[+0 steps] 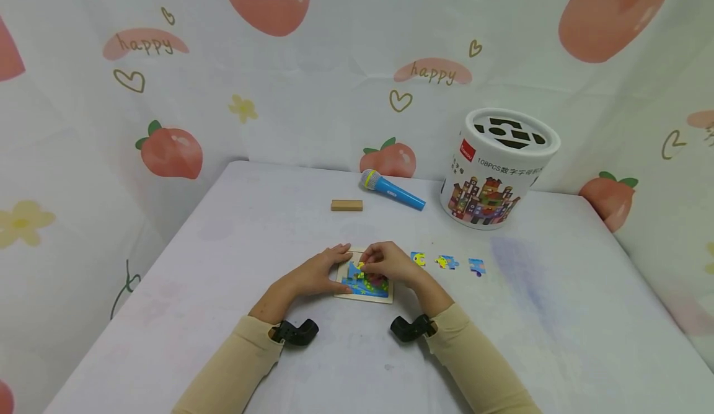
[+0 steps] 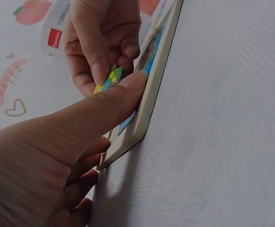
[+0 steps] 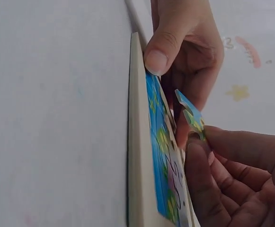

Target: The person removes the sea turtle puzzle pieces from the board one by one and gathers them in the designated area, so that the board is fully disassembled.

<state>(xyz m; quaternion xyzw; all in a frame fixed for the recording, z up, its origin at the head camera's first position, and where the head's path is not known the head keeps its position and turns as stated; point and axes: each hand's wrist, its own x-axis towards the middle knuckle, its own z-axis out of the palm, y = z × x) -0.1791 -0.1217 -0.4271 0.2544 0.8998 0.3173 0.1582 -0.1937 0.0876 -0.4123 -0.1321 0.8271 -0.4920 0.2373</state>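
- Jigsaw puzzle tray (image 1: 365, 299), wooden and partly filled: rests on the white table cover (image 1: 262, 215), between the two hands.
- Far left: peach-printed fabric backdrop (image 1: 312, 92), lettered "happy", spanning the rear and both sides; cut off above. Beside the table runs a thin dark line (image 1: 127, 284); whether cord or print cannot be told.
- Left: left hand (image 1: 318, 271), clamped on the tray's left side, thumb over its face; some fingertips are hidden. Beige sleeve (image 1: 234, 358), cut off below, with a black wrist device (image 1: 298, 332) at the cuff.
- Centre, rear: small wooden block (image 1: 347, 206), then blue toy microphone (image 1: 396, 192), lying apart.
- Centre: right hand (image 1: 390, 264), thumb and finger together on a blue, yellow and green jigsaw piece (image 3: 196, 117) just above the tray; the hand covers part of the puzzle picture, whose subject is hard to make out.
- Right: three loose jigsaw pieces (image 1: 446, 262) in a spaced row; behind them, white bucket (image 1: 485, 181) printed "108PCS", its lid pierced with shaped holes. Bluish smudge (image 1: 519, 277) on the cover.
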